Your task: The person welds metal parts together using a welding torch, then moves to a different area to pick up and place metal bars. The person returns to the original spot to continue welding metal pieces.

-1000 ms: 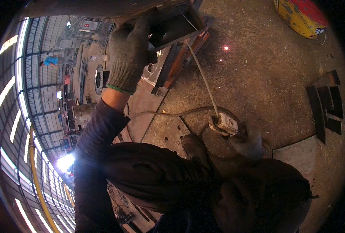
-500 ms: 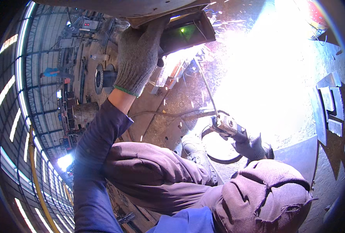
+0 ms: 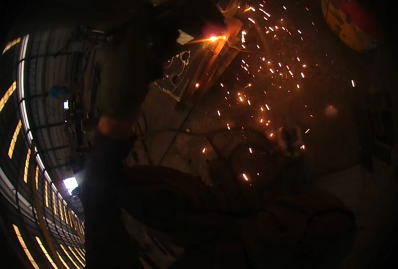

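Note:
The picture is very dark, and a small orange-white glow (image 3: 213, 38) burns at the top beside reddish steel bars (image 3: 223, 51). My left hand (image 3: 147, 58), gloved, is a dark shape reaching up on the left, closed around a hand-held welding shield (image 3: 199, 18) whose outline is nearly lost. Lower right, an electrode holder (image 3: 290, 141) shows faintly. Behind it, my right hand (image 3: 300, 168) is closed on its handle, mostly swallowed by shadow. The electrode itself cannot be made out. Sparks (image 3: 270, 69) scatter from the glow across the floor.
A metal plate with round cutouts (image 3: 176, 74) lies by the bars. A yellow and red rounded object (image 3: 349, 24) stands top right. A cable (image 3: 181, 131) crosses the floor near my bent knee (image 3: 167, 177). Far left, a person in blue (image 3: 58, 92) is in the hall.
The blinding white arc light has given way to darkness with orange sparks and a small glow. The electrode holder has shifted slightly up and right; the left arm has shifted slightly left.

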{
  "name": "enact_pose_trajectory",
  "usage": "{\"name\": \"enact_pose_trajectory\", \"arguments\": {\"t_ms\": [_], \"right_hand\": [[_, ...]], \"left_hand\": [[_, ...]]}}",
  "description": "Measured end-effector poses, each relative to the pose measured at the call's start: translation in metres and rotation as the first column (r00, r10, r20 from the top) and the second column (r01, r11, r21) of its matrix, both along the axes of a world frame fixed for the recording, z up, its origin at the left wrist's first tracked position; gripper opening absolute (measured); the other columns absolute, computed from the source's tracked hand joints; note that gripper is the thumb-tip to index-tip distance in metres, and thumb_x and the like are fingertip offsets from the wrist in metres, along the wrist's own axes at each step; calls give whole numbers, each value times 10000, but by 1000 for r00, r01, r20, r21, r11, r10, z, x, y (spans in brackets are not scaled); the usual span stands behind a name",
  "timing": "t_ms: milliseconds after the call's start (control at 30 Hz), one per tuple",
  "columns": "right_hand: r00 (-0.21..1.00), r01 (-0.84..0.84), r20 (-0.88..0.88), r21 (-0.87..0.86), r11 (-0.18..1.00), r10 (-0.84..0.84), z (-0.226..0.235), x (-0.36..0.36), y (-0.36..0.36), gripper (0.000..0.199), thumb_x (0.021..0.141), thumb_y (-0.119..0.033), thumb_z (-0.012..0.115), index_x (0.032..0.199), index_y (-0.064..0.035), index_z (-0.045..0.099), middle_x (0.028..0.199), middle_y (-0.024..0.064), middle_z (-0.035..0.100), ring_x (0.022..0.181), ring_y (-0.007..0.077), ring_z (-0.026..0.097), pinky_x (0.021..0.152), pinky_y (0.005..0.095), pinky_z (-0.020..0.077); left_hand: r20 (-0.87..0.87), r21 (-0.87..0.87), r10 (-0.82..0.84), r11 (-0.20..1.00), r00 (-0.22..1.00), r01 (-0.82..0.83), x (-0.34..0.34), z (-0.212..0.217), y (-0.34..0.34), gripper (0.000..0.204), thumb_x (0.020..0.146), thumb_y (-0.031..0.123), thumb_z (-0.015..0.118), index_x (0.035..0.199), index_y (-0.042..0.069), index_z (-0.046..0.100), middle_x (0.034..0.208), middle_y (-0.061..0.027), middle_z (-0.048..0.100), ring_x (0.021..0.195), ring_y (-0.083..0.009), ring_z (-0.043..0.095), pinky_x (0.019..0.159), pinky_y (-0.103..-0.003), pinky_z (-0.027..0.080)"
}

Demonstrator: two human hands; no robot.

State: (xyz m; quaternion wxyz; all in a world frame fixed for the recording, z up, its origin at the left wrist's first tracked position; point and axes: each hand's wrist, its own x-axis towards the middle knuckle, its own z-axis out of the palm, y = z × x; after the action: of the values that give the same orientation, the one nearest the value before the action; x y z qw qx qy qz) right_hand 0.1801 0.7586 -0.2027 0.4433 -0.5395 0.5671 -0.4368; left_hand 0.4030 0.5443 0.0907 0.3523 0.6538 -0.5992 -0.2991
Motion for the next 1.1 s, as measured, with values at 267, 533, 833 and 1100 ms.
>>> {"name": "enact_pose_trajectory", "arguments": {"t_ms": [267,533,833,1100], "right_hand": [[956,259,141,5,966,-257,-23,-33,-55,355,895,-200,735,1163,-45,561,850,106,663,774,261,695,677,400,560],[777,-29,622,188,982,-96,120,-3,-155,167,939,-113,632,1086,-34,637,964,96,697,940,197,661,835,328,538],[771,-192,570,633,749,-284,301,68,-187,243,977,-199,659,1165,-48,639,986,61,695,910,166,665,761,303,555],[968,-130,246,684,718,-59,497,111,-221,166,940,-122,613,1072,-22,603,852,71,654,616,151,622,544,299,518]], "left_hand": [[74,-195,266,949,961,-247,58,10,28,421,928,138,713,1306,7,583,862,-99,637,668,-187,641,531,-301,530],[359,-264,353,926,864,-269,105,11,37,456,914,92,723,1339,39,565,922,-89,612,699,-169,612,539,-293,526],[126,72,670,729,732,-680,144,98,69,777,851,195,803,1490,6,403,1069,-146,629,808,-245,626,648,-373,544],[-197,468,973,199,118,-861,157,286,97,526,1001,560,606,1158,58,602,982,-71,632,612,-154,604,447,-303,496]]}}
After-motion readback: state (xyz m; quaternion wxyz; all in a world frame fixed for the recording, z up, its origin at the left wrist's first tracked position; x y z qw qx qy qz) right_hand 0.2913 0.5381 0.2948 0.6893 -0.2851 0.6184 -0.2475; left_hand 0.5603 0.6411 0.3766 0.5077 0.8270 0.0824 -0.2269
